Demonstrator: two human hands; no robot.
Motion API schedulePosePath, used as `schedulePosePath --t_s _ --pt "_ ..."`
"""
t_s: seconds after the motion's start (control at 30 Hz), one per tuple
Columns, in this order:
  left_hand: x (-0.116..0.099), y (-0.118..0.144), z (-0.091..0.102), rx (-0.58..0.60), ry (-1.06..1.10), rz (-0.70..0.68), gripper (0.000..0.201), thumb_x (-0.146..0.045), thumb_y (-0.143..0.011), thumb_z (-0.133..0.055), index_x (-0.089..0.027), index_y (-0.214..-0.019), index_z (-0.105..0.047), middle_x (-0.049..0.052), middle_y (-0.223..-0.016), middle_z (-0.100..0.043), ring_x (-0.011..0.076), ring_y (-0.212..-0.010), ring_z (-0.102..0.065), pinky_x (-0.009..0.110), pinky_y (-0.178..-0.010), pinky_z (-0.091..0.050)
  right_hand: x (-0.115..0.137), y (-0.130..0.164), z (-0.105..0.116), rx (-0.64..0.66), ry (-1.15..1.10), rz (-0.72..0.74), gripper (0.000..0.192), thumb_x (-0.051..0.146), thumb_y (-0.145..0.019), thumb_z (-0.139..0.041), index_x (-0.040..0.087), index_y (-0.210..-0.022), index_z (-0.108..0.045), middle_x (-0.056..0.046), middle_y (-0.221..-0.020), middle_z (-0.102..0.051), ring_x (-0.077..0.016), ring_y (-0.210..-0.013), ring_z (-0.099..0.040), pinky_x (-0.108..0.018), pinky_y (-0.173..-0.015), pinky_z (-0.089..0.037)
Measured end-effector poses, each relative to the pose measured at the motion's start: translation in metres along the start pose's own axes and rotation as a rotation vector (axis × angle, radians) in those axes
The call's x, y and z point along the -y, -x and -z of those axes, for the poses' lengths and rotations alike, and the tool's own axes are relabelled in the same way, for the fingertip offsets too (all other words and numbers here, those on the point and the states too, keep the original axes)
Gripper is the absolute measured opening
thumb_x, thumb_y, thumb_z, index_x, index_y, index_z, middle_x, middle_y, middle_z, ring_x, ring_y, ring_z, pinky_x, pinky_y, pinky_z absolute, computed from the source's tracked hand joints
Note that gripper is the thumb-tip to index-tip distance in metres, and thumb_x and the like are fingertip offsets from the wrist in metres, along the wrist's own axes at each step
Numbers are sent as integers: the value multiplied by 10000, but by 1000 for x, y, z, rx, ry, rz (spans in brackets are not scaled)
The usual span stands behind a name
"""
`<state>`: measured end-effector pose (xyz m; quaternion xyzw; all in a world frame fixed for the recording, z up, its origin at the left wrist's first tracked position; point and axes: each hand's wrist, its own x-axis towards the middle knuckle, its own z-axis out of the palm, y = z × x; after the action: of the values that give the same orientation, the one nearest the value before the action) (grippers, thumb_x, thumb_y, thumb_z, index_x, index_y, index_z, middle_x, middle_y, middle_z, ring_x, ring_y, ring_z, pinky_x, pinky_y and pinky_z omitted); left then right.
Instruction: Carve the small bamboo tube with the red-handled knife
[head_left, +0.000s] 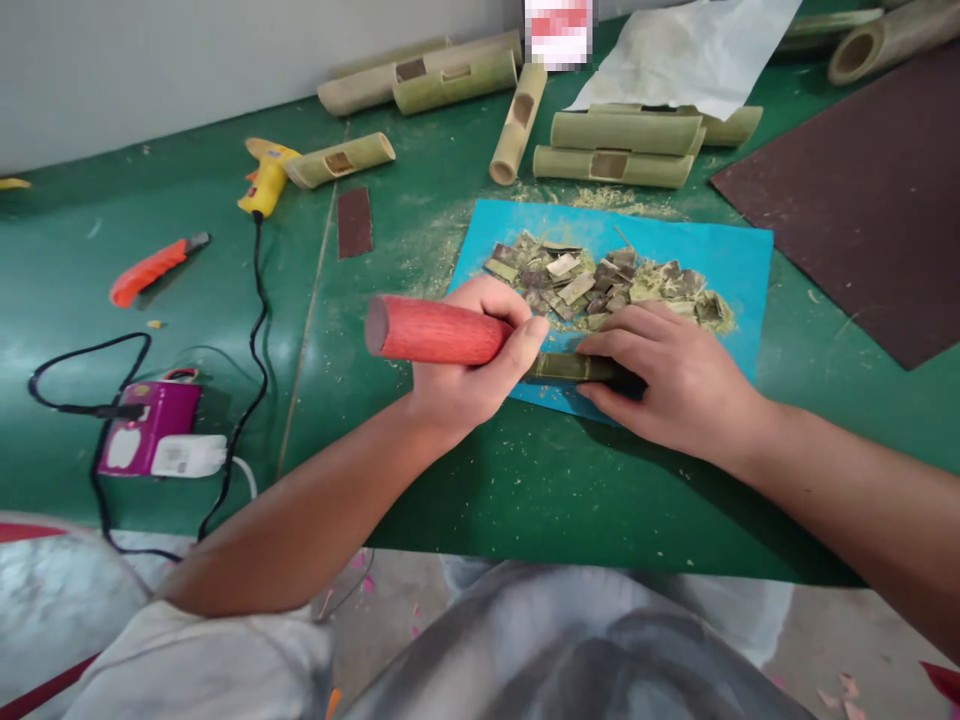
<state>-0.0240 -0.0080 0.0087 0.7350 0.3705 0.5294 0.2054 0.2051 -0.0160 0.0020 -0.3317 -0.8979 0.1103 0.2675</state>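
Observation:
My left hand (480, 355) is closed round the thick red wooden handle (442, 330) of a tool, whose working end is hidden behind my fingers. Just to the right lies a dark green bamboo tube (566, 366), and my right hand (660, 375) grips its right part with thumb and fingers. Part of the tube is out of sight under both hands. It rests on a blue sheet (742, 260), beside a heap of small bamboo chips (577, 285) and shavings.
Beyond the sheet are several notched bamboo tubes (622, 132) and a white paper (682, 50). At left are a yellow glue gun (268, 182), an orange utility knife (154, 268) and a purple power adapter (154, 425) with cords. A brown sheet (862, 200) lies right.

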Motion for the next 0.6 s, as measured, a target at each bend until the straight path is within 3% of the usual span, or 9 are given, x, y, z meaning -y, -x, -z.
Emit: schedulePosePath --t_s 0.2,0.6 --pt "-6 -1 2 90 -60 -24 159 -236 -961 -662 -204 -812 -617 -1 -759 -677 130 -696 -658 300 -683 -554 6 -1 -3 -19 45 3 150 247 -948 -640 133 -1006 -716 -119 -891 -684 -264 -841 -612 -390 -735 -518" --pt "-3 -1 1 72 -69 -47 208 -289 -979 -639 -200 -794 -606 5 -739 -679 140 -704 -672 315 -678 -564 13 0 -7 -25 103 -8 105 208 -941 -621 134 -948 -695 -121 -878 -659 -270 -825 -591 -388 -707 -506"
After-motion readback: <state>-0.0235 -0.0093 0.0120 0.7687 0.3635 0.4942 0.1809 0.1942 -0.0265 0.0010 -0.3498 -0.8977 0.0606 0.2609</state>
